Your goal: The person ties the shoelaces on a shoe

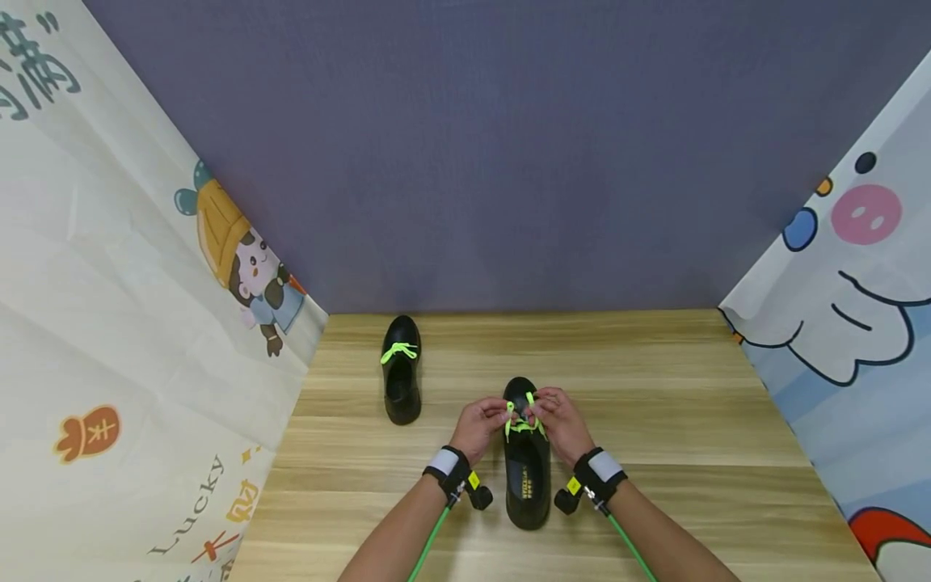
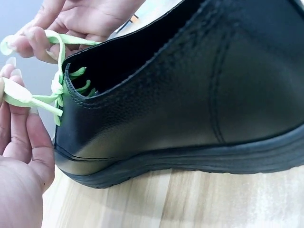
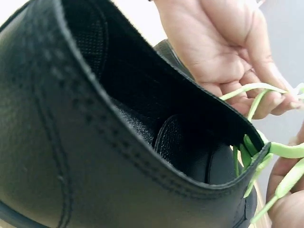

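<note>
A black lace-up shoe (image 1: 515, 517) stands on the wooden floor between both hands, its toe pointing away. Bright green shoelaces (image 2: 57, 87) cross in a knot at the top of its tongue. From the left side, my left hand (image 1: 476, 430) pinches one lace loop between thumb and fingers. Opposite it, my right hand (image 1: 566, 427) pinches another loop, also visible in the left wrist view. Both loops are raised above the knot, with loose lace ends hanging beside it. In the right wrist view the shoe's dark opening (image 3: 137, 95) fills the middle.
A second black shoe (image 1: 402, 404) with a green bow (image 1: 399, 351) stands farther back on the left. Behind is a grey-blue upright panel (image 1: 465, 162). Printed white cloths (image 1: 145, 283) flank the wood-grain surface (image 1: 655, 388). Each wrist wears a strapped camera with a green cable.
</note>
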Motion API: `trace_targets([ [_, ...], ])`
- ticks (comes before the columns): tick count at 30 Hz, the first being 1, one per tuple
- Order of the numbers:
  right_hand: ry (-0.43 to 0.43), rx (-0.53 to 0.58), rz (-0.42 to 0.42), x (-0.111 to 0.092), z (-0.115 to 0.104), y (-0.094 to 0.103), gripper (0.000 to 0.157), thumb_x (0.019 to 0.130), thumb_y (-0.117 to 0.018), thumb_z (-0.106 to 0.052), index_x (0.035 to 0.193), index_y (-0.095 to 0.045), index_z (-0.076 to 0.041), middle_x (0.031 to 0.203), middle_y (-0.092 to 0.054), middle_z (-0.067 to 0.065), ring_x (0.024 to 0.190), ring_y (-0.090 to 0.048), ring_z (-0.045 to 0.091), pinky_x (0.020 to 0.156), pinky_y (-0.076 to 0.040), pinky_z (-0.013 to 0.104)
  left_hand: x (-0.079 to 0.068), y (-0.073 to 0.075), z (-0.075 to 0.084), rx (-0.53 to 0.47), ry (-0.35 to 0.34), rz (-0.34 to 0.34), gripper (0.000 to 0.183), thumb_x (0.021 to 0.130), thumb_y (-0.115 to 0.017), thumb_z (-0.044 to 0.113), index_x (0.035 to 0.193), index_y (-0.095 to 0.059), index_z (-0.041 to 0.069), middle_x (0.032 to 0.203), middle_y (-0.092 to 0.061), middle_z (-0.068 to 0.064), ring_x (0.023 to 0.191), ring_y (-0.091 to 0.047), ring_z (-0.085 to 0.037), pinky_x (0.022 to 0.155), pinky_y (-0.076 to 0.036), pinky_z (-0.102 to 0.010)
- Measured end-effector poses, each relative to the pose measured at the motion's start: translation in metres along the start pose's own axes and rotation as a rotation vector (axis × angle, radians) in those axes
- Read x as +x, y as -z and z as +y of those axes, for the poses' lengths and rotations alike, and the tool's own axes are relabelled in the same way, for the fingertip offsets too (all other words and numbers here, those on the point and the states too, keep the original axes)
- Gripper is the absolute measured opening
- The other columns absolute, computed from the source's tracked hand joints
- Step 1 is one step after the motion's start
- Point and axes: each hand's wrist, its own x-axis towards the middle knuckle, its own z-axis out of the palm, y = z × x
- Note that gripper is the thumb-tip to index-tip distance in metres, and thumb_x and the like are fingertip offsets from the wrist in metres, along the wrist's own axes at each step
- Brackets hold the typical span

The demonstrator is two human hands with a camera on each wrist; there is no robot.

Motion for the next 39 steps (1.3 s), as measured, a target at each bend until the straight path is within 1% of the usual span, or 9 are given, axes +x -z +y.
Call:
trace_targets([
  [6, -0.040, -0.086, 0.104, 0.000, 0.005, -0.005, 0.015, 0.098, -0.055, 0.009, 0.111, -0.052, 0.014, 0.091, -0.070, 0.005, 0.083, -0.068, 0.011, 0.077, -0.055, 0.024, -0.001, -0.001, 0.002, 0.050, 0.010, -0.008, 0.028, 0.095, -0.063, -0.005, 0.117, -0.058, -0.021, 0.103, -0.070, -0.004, 0.095, -0.065, -0.011, 0.081, -0.053, -0.024],
  [10, -0.023, -0.228, 0.163, 0.000, 0.004, -0.012, 0.017, 0.095, -0.061, 0.006, 0.110, -0.059, 0.015, 0.099, -0.068, 0.014, 0.082, -0.067, 0.013, 0.077, -0.056, 0.027, -0.002, -0.002, 0.003, 0.074, -0.004, -0.011, 0.028, 0.094, -0.065, -0.003, 0.117, -0.062, -0.018, 0.116, -0.069, -0.010, 0.103, -0.064, -0.013, 0.083, -0.053, -0.026],
  [13, 0.005, -0.382, 0.185, -0.001, 0.002, -0.019, 0.016, 0.094, -0.065, 0.003, 0.108, -0.066, 0.011, 0.102, -0.067, 0.017, 0.081, -0.066, 0.013, 0.075, -0.056, 0.028, -0.002, -0.004, 0.005, 0.134, -0.014, 0.001, 0.026, 0.093, -0.067, -0.001, 0.115, -0.066, -0.014, 0.113, -0.070, -0.010, 0.099, -0.065, -0.013, 0.082, -0.053, -0.026],
  [18, 0.099, -0.666, 0.162, -0.003, 0.002, -0.023, 0.013, 0.090, -0.070, 0.003, 0.103, -0.073, 0.001, 0.096, -0.072, 0.012, 0.084, -0.066, 0.016, 0.074, -0.054, 0.028, -0.002, -0.008, 0.009, 0.254, -0.017, 0.057, 0.021, 0.093, -0.070, 0.004, 0.110, -0.072, -0.007, 0.106, -0.073, -0.008, 0.095, -0.066, -0.013, 0.081, -0.054, -0.026],
  [20, 0.132, -0.750, 0.146, -0.003, 0.002, -0.023, 0.013, 0.090, -0.071, 0.001, 0.103, -0.070, -0.001, 0.092, -0.071, 0.009, 0.084, -0.066, 0.017, 0.074, -0.053, 0.028, -0.002, -0.009, 0.010, 0.304, -0.022, 0.085, 0.019, 0.092, -0.071, 0.006, 0.109, -0.075, -0.003, 0.106, -0.074, -0.009, 0.095, -0.067, -0.013, 0.081, -0.054, -0.026],
  [26, 0.214, -0.846, 0.054, -0.005, -0.001, -0.022, 0.032, 0.090, -0.071, 0.003, 0.117, -0.055, -0.001, 0.092, -0.068, 0.006, 0.086, -0.067, 0.021, 0.076, -0.056, 0.037, -0.003, -0.011, 0.014, 0.436, -0.022, 0.160, 0.014, 0.091, -0.074, 0.009, 0.103, -0.078, 0.003, 0.105, -0.075, -0.010, 0.092, -0.068, -0.014, 0.077, -0.054, -0.026],
  [31, 0.345, -0.933, -0.031, -0.006, -0.001, -0.020, 0.037, 0.087, -0.073, 0.005, 0.121, -0.060, -0.004, 0.094, -0.068, 0.003, 0.086, -0.067, 0.018, 0.078, -0.057, 0.042, -0.004, -0.012, 0.014, 0.536, -0.042, 0.196, 0.011, 0.091, -0.074, 0.008, 0.100, -0.078, 0.004, 0.096, -0.075, -0.007, 0.085, -0.067, -0.011, 0.071, -0.054, -0.025],
  [36, 0.452, -1.053, -0.024, -0.006, 0.002, -0.018, 0.035, 0.085, -0.076, 0.005, 0.116, -0.067, -0.007, 0.098, -0.069, 0.004, 0.086, -0.067, 0.017, 0.074, -0.056, 0.037, -0.002, -0.013, 0.015, 0.550, -0.032, 0.221, 0.010, 0.089, -0.075, 0.009, 0.098, -0.076, 0.005, 0.086, -0.073, -0.002, 0.079, -0.066, -0.010, 0.065, -0.052, -0.025],
  [39, 0.435, -1.078, -0.005, -0.007, 0.001, -0.020, 0.032, 0.085, -0.076, 0.003, 0.114, -0.068, -0.005, 0.099, -0.068, 0.005, 0.086, -0.067, 0.018, 0.073, -0.055, 0.036, -0.002, -0.015, 0.015, 0.555, -0.048, 0.228, 0.012, 0.087, -0.076, 0.007, 0.098, -0.074, 0.003, 0.084, -0.073, -0.003, 0.078, -0.067, -0.011, 0.065, -0.053, -0.025],
])
